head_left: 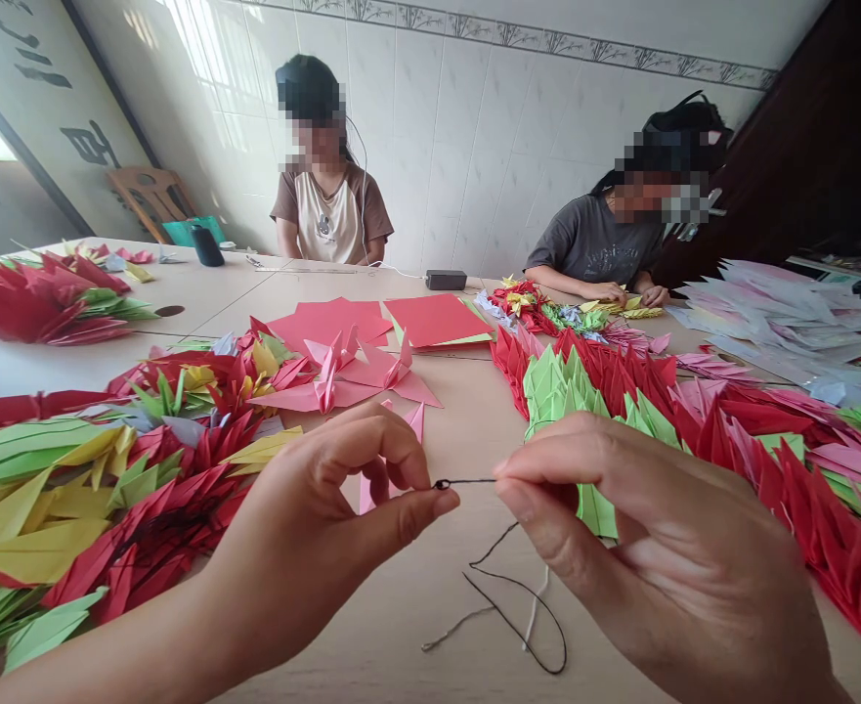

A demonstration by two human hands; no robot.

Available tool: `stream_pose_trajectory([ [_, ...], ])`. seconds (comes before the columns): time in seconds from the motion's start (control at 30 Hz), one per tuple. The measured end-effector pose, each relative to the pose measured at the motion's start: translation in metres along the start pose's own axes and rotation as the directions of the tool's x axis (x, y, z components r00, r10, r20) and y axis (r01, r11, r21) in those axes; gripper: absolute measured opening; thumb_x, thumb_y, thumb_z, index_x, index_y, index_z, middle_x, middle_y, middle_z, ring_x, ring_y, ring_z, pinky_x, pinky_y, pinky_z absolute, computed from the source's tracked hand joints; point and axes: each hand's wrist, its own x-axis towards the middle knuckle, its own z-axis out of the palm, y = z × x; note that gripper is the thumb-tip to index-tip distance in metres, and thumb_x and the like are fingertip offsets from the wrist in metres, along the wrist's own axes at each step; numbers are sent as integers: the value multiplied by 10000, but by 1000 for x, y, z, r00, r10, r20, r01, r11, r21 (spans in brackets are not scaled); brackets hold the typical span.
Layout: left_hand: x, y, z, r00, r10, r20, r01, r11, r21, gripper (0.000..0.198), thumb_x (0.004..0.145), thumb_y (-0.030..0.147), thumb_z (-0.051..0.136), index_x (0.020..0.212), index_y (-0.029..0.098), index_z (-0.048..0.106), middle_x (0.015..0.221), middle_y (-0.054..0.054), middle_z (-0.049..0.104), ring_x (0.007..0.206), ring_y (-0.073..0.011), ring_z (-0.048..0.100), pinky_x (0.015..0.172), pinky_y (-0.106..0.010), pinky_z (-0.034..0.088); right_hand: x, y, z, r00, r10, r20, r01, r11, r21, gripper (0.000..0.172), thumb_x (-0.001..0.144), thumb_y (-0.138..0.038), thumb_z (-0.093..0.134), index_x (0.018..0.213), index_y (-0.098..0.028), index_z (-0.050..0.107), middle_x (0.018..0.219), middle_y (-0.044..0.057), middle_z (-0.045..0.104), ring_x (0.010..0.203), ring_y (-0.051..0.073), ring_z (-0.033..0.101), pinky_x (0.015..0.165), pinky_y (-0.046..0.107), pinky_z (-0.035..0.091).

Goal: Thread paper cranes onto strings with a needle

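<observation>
A thin black thread (474,480) is stretched level between my two hands in the middle of the view. My left hand (342,508) pinches its end between thumb and forefinger, where a small dark knot or loop shows at the fingertips. Thumb and forefinger of my right hand (642,548) pinch the same thread a short way to the right. Below, a slack length of it curls over the table, with whitish strands lying among the curls. Just beyond my left fingers stand pink paper cranes (331,376).
Piles of folded red, green and yellow paper (56,499) flank my left hand; rows of red and green folded pieces (642,391) lie right. Beyond are red paper sheets (437,321), a black box (446,280) and a dark bottle (206,246). Two people sit across the table (371,636).
</observation>
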Motion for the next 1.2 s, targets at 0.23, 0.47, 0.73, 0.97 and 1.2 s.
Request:
stream_pose_trajectory([
  [0.23, -5, -1, 2, 998, -65, -14, 63, 990, -126, 226, 740, 303, 781, 773, 230, 569, 743, 64, 578, 635, -95, 503, 574, -209, 451, -1, -1, 0, 1000, -3, 9, 3, 1000, 25, 102, 880, -91, 611, 841, -186, 613, 754, -63, 634, 640, 52, 570, 616, 150, 461],
  [0.47, 0, -2, -5, 968, -83, 238, 156, 938, -310, 156, 880, 407, 639, 922, 282, 721, 747, 40, 594, 678, -94, 511, 618, -189, 434, -1, -1, 4, 999, 9, 39, -12, 995, 103, 100, 887, -93, 624, 853, -187, 614, 773, -74, 635, 654, 42, 573, 622, 129, 454],
  [0.73, 0, -10, 0, 872, -212, 440, 454, 685, -570, 213, 810, 411, 720, 763, 205, 740, 692, 20, 571, 602, -84, 462, 555, -189, 407, 0, 2, 7, 996, 33, 83, -45, 987, 151, 106, 892, -89, 619, 839, -181, 609, 736, -54, 607, 608, 61, 539, 560, 170, 432],
  [0.97, 2, -10, -1, 852, -232, 469, 500, 623, -601, 115, 800, 291, 742, 725, 204, 746, 646, 27, 584, 582, -79, 461, 543, -181, 397, -2, 4, 6, 996, 40, 83, -49, 992, 115, 99, 896, -99, 615, 842, -182, 609, 742, -51, 608, 603, 64, 536, 566, 191, 425],
  [1.2, 2, -8, 0, 860, -213, 465, 487, 615, -620, 174, 838, 287, 700, 688, 212, 747, 730, 13, 639, 607, -81, 471, 558, -179, 409, 1, 4, 0, 997, 73, -9, -73, 997, 32, 110, 891, -122, 611, 834, -216, 619, 720, -67, 624, 579, 71, 546, 550, 193, 441],
])
